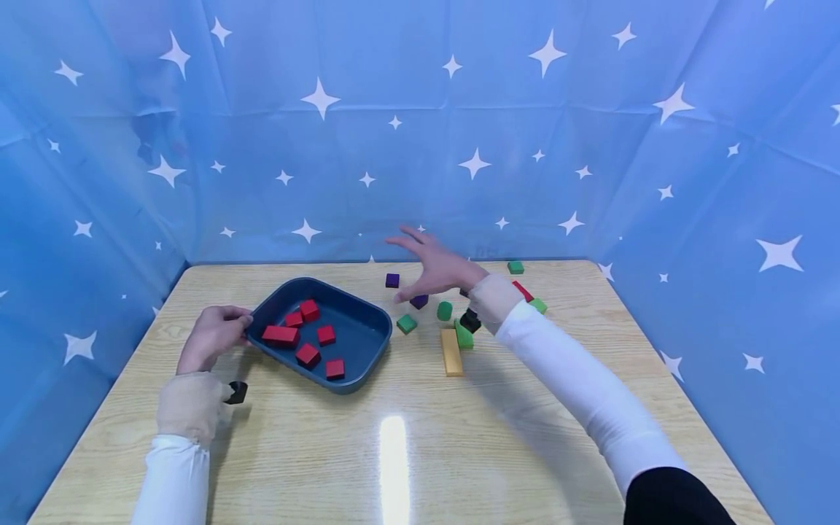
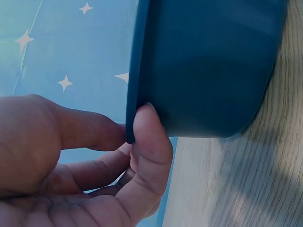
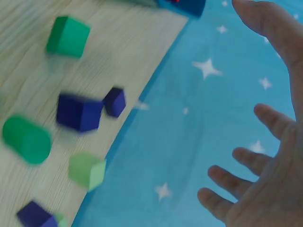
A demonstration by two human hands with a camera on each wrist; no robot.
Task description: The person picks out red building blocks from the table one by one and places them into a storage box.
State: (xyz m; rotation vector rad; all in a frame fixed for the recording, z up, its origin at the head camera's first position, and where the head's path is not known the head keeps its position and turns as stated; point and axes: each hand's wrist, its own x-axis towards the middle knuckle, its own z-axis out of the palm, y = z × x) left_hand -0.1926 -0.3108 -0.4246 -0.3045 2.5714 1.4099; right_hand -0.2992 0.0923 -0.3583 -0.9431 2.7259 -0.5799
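My left hand [image 1: 213,337] pinches the near-left rim of a dark blue tray [image 1: 359,337], thumb on one side of the rim and a finger on the other in the left wrist view. Several red blocks [image 1: 281,336] lie inside the tray, mostly toward its left half. Over the loose blocks at the back, my right hand [image 1: 438,267] is spread wide and holds nothing. Below it are a purple block [image 1: 418,300], a smaller purple block [image 1: 392,281], a green block [image 1: 406,324] and a green cylinder [image 3: 27,139].
A yellow plank [image 1: 451,353] lies beside a light green block [image 1: 464,335] right of the tray. A red piece [image 1: 523,291] and a green block [image 1: 515,267] sit farther back, partly behind my right arm. A blue star-patterned curtain [image 1: 394,160] borders the wooden table [image 1: 315,452].
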